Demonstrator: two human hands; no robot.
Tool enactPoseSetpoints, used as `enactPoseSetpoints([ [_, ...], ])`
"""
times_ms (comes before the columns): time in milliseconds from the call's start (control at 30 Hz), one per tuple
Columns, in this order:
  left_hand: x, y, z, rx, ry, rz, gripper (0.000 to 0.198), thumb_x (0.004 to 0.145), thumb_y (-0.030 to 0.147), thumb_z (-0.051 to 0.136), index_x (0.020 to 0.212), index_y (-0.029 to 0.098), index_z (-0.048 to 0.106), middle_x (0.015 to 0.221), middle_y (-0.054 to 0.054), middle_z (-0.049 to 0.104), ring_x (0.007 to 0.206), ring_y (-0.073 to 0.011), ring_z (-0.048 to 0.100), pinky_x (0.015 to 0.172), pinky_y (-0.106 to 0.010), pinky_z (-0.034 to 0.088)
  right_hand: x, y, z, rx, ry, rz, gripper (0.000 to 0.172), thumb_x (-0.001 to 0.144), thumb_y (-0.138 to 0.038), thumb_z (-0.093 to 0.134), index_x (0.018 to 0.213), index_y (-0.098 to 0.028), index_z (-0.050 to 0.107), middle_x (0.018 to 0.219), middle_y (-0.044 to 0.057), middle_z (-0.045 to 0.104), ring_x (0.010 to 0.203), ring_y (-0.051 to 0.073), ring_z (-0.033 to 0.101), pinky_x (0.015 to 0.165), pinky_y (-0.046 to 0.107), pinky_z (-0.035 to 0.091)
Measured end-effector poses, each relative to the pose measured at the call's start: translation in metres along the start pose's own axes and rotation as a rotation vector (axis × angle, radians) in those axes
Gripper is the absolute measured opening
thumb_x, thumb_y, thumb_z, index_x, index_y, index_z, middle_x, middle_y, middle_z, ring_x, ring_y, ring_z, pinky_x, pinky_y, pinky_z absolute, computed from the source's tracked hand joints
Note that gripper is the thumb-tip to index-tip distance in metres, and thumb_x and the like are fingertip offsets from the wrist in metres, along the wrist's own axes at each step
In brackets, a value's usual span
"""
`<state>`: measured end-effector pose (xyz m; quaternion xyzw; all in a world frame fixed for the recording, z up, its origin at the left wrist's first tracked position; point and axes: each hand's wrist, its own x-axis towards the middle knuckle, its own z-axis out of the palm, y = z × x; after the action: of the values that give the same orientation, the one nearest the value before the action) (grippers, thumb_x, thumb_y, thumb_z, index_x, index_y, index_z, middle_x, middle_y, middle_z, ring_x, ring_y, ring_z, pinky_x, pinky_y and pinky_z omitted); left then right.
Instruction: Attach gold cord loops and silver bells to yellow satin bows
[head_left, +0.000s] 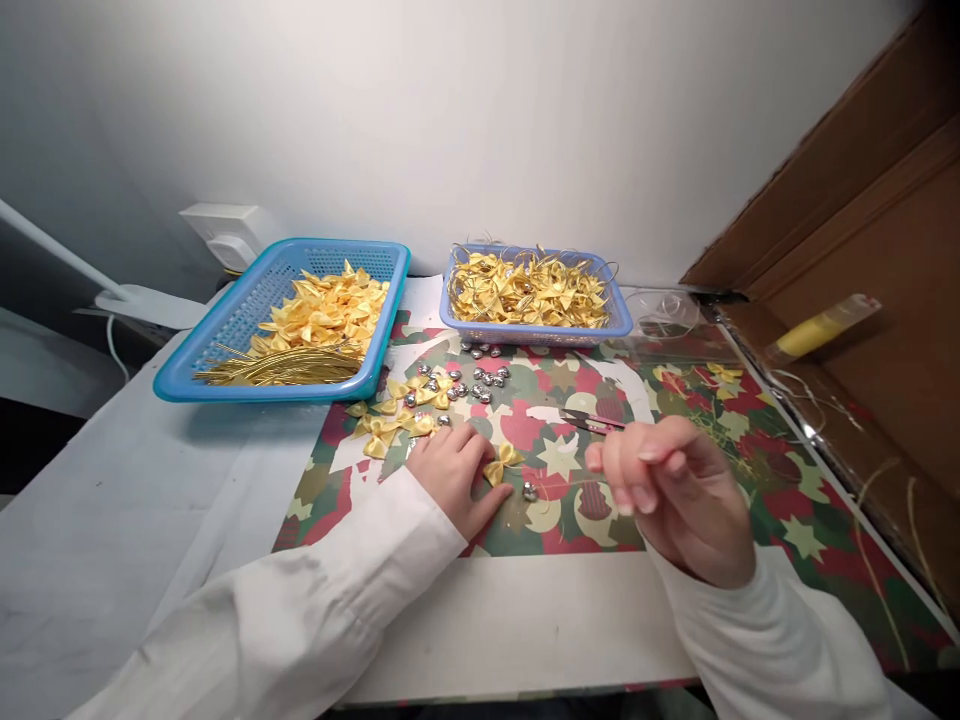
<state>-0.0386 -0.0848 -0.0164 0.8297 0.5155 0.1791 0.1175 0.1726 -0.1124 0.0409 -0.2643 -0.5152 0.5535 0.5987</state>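
Observation:
My left hand rests on the patterned mat, its fingers pressed on a yellow ribbon bow with a small silver bell just to its right. My right hand hovers at the right of the bow, fingers curled in a pinch; what it pinches is too thin to make out. Small thread snips lie on the mat just beyond that hand. Loose yellow bows and silver bells are scattered ahead of my left hand.
A large blue basket of yellow bows and gold cords stands at the back left. A smaller blue basket of finished bows sits behind the bells. A brown cardboard box with a yellow spool borders the right side.

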Motion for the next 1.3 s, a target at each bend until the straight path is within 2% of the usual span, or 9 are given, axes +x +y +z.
enactPoseSetpoints([
  [200, 0.0, -0.001, 0.007, -0.2, -0.014, -0.007, 0.014, 0.079, 0.03, 0.056, 0.071, 0.019, 0.06, 0.073, -0.004, 0.062, 0.067, -0.0184, 0.053, 0.062, -0.031, 0.04, -0.003, -0.012, -0.002, -0.055, 0.074, -0.014, 0.021, 0.091, -0.033, 0.052, 0.075, -0.023, 0.062, 0.052, -0.005, 0.038, 0.047, 0.01, 0.038, 0.057, 0.029, 0.041],
  [400, 0.0, 0.009, -0.005, -0.553, -0.134, -0.154, 0.024, 0.078, 0.039, 0.058, 0.069, 0.018, 0.064, 0.054, -0.001, 0.059, 0.052, -0.0131, 0.049, 0.05, -0.025, 0.038, 0.0, 0.02, -0.003, -0.623, -0.081, 0.208, 0.027, 0.088, -0.029, 0.055, 0.064, -0.019, 0.064, 0.1, 0.008, 0.058, 0.097, 0.02, 0.055, 0.082, 0.033, 0.044],
  [467, 0.0, 0.013, -0.011, -0.633, -0.168, -0.18, 0.026, 0.078, 0.04, 0.059, 0.068, 0.017, 0.064, 0.053, 0.0, 0.059, 0.05, -0.012, 0.047, 0.049, -0.025, 0.038, 0.001, 0.03, -0.001, -0.592, -0.121, 0.286, 0.028, 0.087, -0.034, 0.055, 0.068, -0.018, 0.067, 0.097, 0.008, 0.063, 0.092, 0.02, 0.058, 0.077, 0.031, 0.047],
  [567, 0.0, 0.016, -0.016, -0.789, -0.213, -0.213, 0.026, 0.078, 0.039, 0.059, 0.066, 0.016, 0.063, 0.053, -0.001, 0.06, 0.048, -0.0111, 0.047, 0.048, -0.024, 0.039, 0.001, 0.039, 0.005, -0.491, -0.059, 0.36, 0.032, 0.085, -0.041, 0.057, 0.071, -0.017, 0.07, 0.071, 0.005, 0.065, 0.067, 0.015, 0.058, 0.06, 0.027, 0.047],
  [700, -0.001, 0.017, -0.016, -0.95, -0.085, -0.221, 0.023, 0.078, 0.035, 0.061, 0.065, 0.016, 0.061, 0.056, -0.002, 0.061, 0.051, -0.0124, 0.052, 0.049, -0.025, 0.043, -0.005, 0.043, 0.012, -0.413, 0.134, 0.392, 0.033, 0.084, -0.044, 0.058, 0.075, -0.017, 0.074, 0.065, 0.004, 0.067, 0.059, 0.014, 0.057, 0.053, 0.026, 0.047],
  [833, -0.005, 0.019, -0.009, -1.032, 0.042, -0.226, 0.021, 0.079, 0.033, 0.063, 0.066, 0.016, 0.063, 0.059, -0.002, 0.061, 0.055, -0.0124, 0.053, 0.051, -0.025, 0.043, -0.012, 0.047, 0.016, -0.374, 0.208, 0.364, 0.031, 0.085, -0.042, 0.057, 0.079, -0.018, 0.075, 0.069, 0.005, 0.069, 0.062, 0.016, 0.061, 0.058, 0.029, 0.051],
  [1000, -0.006, 0.027, -0.004, -1.237, 0.057, -0.39, 0.017, 0.07, 0.031, 0.073, 0.067, 0.016, 0.065, 0.06, -0.001, 0.064, 0.054, -0.0117, 0.056, 0.051, -0.023, 0.045, -0.014, 0.045, 0.018, -0.419, 0.158, 0.288, 0.024, 0.087, -0.034, 0.056, 0.076, -0.02, 0.072, 0.08, 0.007, 0.072, 0.078, 0.02, 0.067, 0.07, 0.032, 0.054],
  [1133, -0.005, 0.032, -0.007, -1.255, 0.111, -0.477, 0.014, 0.066, 0.023, 0.077, 0.064, 0.015, 0.065, 0.06, -0.001, 0.067, 0.054, -0.0107, 0.058, 0.051, -0.021, 0.047, -0.013, 0.039, 0.016, -0.527, 0.083, 0.202, 0.028, 0.085, -0.023, 0.054, 0.058, -0.018, 0.06, 0.095, 0.009, 0.068, 0.092, 0.021, 0.063, 0.071, 0.031, 0.051],
  [1300, -0.006, 0.033, -0.009, -1.168, 0.147, -0.449, 0.012, 0.066, 0.018, 0.074, 0.063, 0.015, 0.063, 0.058, 0.001, 0.064, 0.05, -0.0092, 0.056, 0.048, -0.02, 0.046, -0.012, 0.036, 0.016, -0.49, 0.004, 0.227, 0.035, 0.08, -0.017, 0.053, 0.047, -0.017, 0.043, 0.108, 0.009, 0.058, 0.092, 0.021, 0.059, 0.077, 0.035, 0.047],
])
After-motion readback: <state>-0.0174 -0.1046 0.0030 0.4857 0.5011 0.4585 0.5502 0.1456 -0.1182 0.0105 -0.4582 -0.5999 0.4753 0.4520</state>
